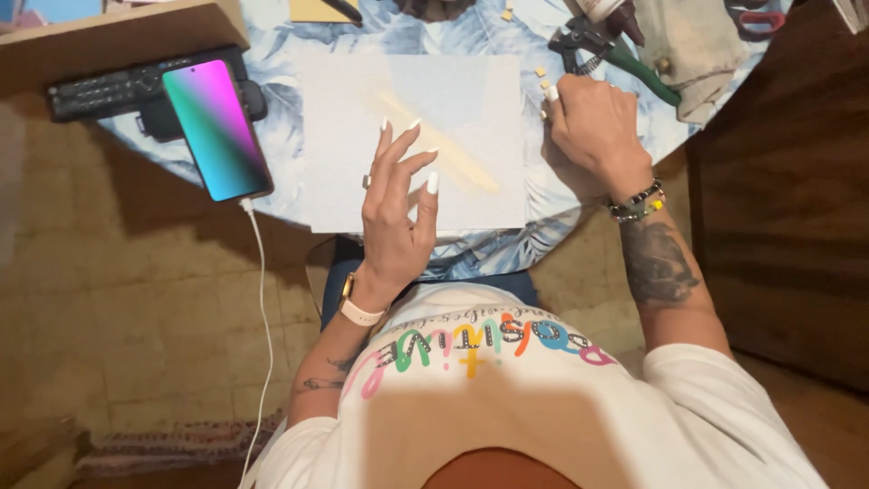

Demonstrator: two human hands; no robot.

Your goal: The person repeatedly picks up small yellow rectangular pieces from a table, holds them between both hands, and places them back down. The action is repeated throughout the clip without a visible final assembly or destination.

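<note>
Our left hand (396, 204) hovers with fingers spread and empty over the near edge of the white paper sheet (412, 136), which lies flat on the worktop (281, 118). A pale yellow strip (439, 145) rests diagonally on the sheet just beyond those fingertips. Our right hand (593, 127) is curled at the sheet's right edge, fingers drawn together near small tan pieces (541, 77); we cannot tell whether it pinches one. Just past that hand lie green-handled pliers (615, 54). To the left of our left hand a phone (217, 127) leans over the worktop's rim on its cable (262, 317). We judge that a sleeve or wrist sweep could scatter the pieces or tug the cable.
</note>
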